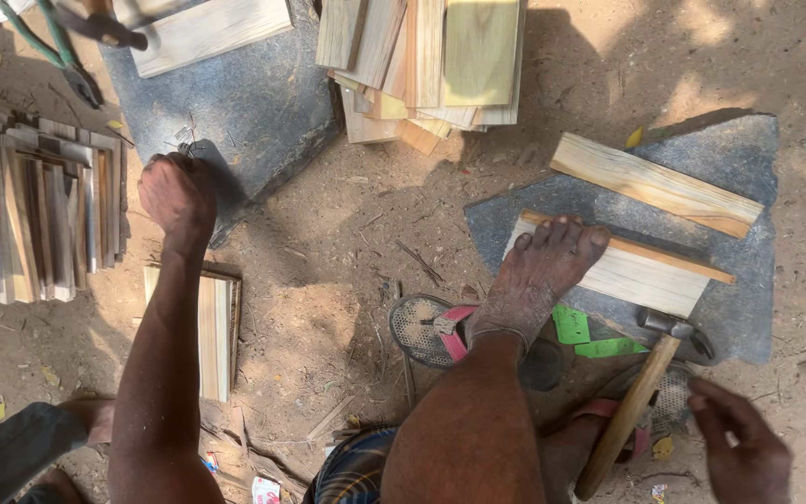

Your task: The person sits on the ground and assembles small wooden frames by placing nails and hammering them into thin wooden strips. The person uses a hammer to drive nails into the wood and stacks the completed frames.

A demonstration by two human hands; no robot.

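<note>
Left hand (177, 191) is extended out to the edge of the dark stone slab (235, 112), fingers curled down over a small scatter of nails (182, 140); whether a nail is pinched between the fingers cannot be told. Right hand (743, 448) hovers just beside the wooden handle of the hammer (641, 397), fingers loosely spread, holding nothing. The hammer lies on the ground, its metal head resting at the near edge of a second grey slab (748, 159).

On that slab the bare foot (543, 266) presses down a pale wooden slat (636, 275) with a thin strip along its far edge; a second slat (655, 184) lies apart, further back. No nail heads can be made out in either piece.

Stock: a tall stack of cut slats (426, 65) ahead, a row of slats on edge (34, 224) at left, one panel (212, 331) on the ground beside the left forearm.

Judgement: the piece under the foot appears positioned but not yet fastened. Nail collection seems in hand; hammering remains, and most stock looks unassembled
</note>
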